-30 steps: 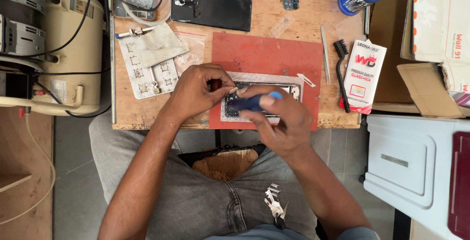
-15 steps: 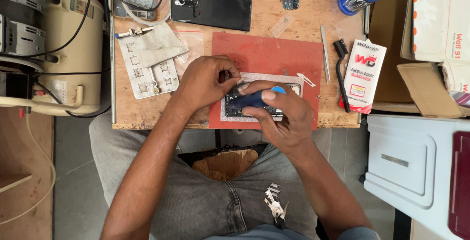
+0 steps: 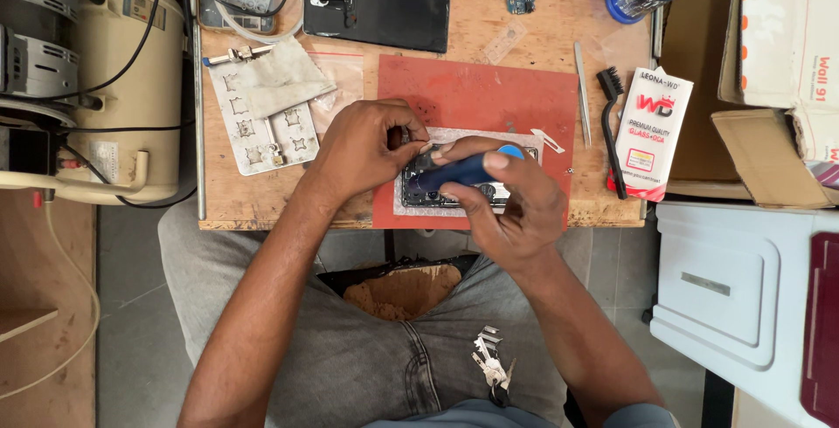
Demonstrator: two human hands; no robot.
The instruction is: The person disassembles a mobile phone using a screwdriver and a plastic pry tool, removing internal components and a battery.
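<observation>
Both hands met over the opened phone [image 3: 454, 185] on the red mat [image 3: 489, 96]: left hand [image 3: 363, 148] pinched its edge to steady it, right hand [image 3: 502, 205] fingers wrapped the blue screwdriver [image 3: 454, 172], tip down.

Small wooden table [image 3: 524, 26] over grey floor [image 3: 131, 306] — white cabinet [image 3: 734, 297] beside.

Rough wooden bench [image 3: 542, 26], matt red mat [image 3: 489, 96], glossy black phone [image 3: 384, 13]
</observation>
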